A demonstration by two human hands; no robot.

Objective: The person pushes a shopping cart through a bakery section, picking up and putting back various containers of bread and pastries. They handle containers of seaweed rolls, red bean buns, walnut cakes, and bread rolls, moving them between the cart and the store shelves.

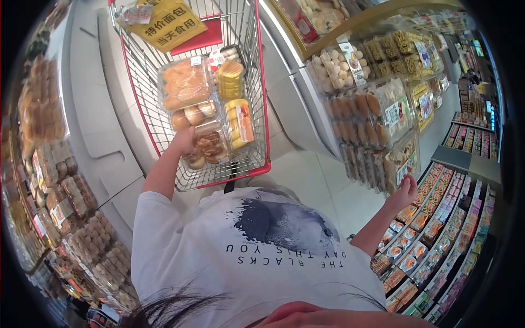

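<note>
My left hand [186, 141] is at the left edge of a clear pack of brown-topped buns [206, 148] in the shopping cart, its fingers closed on the pack's side and partly hidden. Behind that pack lie a clear box of long rolls [186, 82], some round buns [192, 116] and two yellow-looking bread packs [239, 123]. Out to the right, my right hand [404, 192] holds nothing that I can see. Its fingers are loosely bent and apart, close beside the lowest stack of packed bread [402, 164].
The wire cart with its red rim [264, 109] stands in front of me, a yellow sign [169, 24] at its far end. Bread shelves [71, 202] run along the left. Stacked packs [372, 109] rise at the right, with rows of packaged goods [432, 229] beyond.
</note>
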